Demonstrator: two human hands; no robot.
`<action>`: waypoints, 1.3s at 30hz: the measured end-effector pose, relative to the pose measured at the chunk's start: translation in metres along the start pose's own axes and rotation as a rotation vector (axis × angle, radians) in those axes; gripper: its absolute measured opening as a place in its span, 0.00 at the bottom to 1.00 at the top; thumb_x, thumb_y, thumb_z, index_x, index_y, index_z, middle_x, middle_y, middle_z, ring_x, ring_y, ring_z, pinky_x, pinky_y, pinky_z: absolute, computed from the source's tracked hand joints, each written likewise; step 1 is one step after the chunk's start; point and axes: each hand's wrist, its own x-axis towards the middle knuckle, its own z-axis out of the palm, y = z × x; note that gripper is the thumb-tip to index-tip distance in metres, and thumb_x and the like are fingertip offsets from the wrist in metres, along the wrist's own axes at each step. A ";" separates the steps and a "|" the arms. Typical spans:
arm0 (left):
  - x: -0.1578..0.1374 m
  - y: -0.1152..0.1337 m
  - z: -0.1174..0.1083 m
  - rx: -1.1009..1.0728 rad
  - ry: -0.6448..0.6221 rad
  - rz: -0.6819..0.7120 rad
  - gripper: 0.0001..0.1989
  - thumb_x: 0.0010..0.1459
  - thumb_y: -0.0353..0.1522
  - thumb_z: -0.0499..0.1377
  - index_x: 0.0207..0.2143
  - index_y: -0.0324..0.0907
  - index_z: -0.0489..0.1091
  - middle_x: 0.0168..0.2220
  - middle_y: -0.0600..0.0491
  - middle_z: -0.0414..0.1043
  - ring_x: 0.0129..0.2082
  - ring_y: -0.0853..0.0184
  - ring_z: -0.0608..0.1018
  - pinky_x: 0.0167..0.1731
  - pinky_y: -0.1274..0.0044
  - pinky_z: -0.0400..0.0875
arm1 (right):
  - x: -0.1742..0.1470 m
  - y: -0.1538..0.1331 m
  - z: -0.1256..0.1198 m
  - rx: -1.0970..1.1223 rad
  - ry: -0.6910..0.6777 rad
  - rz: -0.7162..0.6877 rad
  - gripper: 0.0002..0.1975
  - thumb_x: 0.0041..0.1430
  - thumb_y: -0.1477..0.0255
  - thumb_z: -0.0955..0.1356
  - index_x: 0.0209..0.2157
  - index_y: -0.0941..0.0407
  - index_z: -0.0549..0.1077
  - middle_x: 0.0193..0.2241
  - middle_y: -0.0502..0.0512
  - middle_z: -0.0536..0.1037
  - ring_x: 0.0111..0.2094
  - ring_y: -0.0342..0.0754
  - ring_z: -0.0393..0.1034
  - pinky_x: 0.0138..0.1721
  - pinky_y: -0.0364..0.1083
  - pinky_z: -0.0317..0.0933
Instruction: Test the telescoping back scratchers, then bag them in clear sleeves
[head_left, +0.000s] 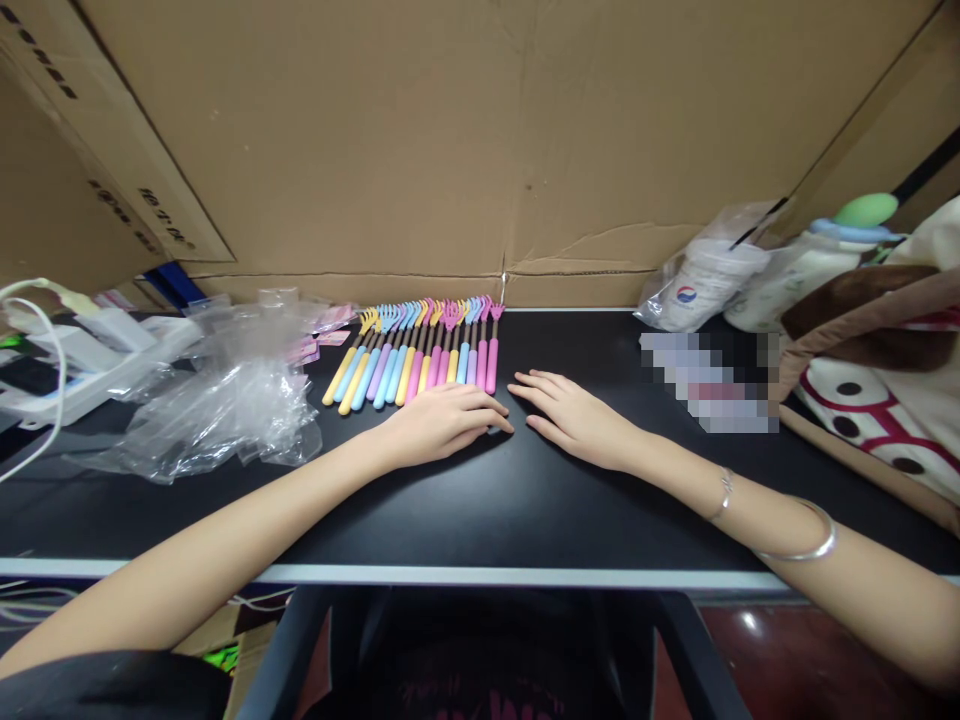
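On the table [420, 530], toward the right, a white cup [694, 292] in a clear bag [651, 306], beside a bottle [814, 265] with a blue lid [847, 231] and a cloth item [926, 400] bearing red glasses. Far left, a white power strip [41, 407] and cable [58, 345]. Behind, brown cardboard [375, 130].

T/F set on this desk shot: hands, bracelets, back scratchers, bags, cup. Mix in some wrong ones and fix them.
1. A row of back scratchers lies on the black desk. True.
2. All their grips are one colour. False: the handles include yellow, blue, purple and pink.
3. The left hand is nearer the clear bags than the right hand is. True.
4. Jewellery sits on the left arm. False: the silver bracelets are on the right arm.
5. The drink is left of the scratchers. False: the cup is to their right.
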 end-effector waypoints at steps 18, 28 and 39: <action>0.000 0.000 0.000 0.004 0.004 0.005 0.15 0.68 0.30 0.46 0.50 0.46 0.70 0.51 0.51 0.71 0.51 0.65 0.72 0.51 0.72 0.65 | 0.000 0.000 0.000 -0.016 -0.002 0.004 0.25 0.68 0.63 0.56 0.60 0.61 0.63 0.61 0.64 0.63 0.62 0.57 0.55 0.60 0.60 0.54; 0.000 0.000 -0.001 0.004 0.001 0.004 0.15 0.68 0.30 0.47 0.50 0.46 0.70 0.51 0.52 0.71 0.51 0.65 0.72 0.51 0.71 0.65 | 0.000 -0.001 -0.001 -0.015 -0.003 0.005 0.25 0.68 0.63 0.56 0.60 0.61 0.63 0.61 0.65 0.63 0.62 0.57 0.55 0.60 0.60 0.54; 0.000 0.000 0.000 -0.007 0.005 0.005 0.15 0.67 0.30 0.47 0.50 0.46 0.70 0.51 0.52 0.71 0.51 0.66 0.72 0.52 0.71 0.65 | 0.000 0.000 0.001 -0.011 0.009 -0.001 0.25 0.67 0.64 0.56 0.60 0.60 0.63 0.61 0.65 0.64 0.62 0.57 0.55 0.60 0.60 0.55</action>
